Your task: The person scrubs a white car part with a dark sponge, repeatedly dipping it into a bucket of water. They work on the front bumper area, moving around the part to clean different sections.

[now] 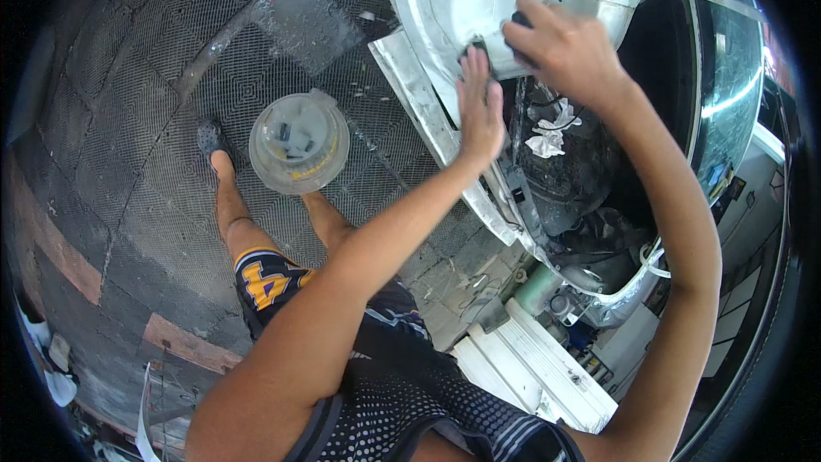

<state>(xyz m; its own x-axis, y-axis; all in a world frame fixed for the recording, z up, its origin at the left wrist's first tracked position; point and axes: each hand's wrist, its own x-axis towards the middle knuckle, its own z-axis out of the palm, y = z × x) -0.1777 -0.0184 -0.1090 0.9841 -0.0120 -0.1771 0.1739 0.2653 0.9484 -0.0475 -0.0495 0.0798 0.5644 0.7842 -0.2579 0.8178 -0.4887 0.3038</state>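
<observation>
My left hand (481,115) lies with its fingers stretched out along the lower edge of a white car body panel (466,13). A small dark piece (481,50) shows at its fingertips; whether the hand presses on it, I cannot tell. To the right, my right hand (569,51) is bent round a small dark block (522,30) against the same panel. Motion blurs this hand, and its fingers partly cover the block. The panel has a whitish, patchy surface, a large dark opening and a square hole.
A round bucket (261,158) of cloudy water with dark pieces in it stands on the textured mat floor (162,171). Crumpled white paper (552,133) lies inside the car's dark opening. A green cylinder (537,291) and white ridged boards (534,359) are below. Window glass (727,77) curves at right.
</observation>
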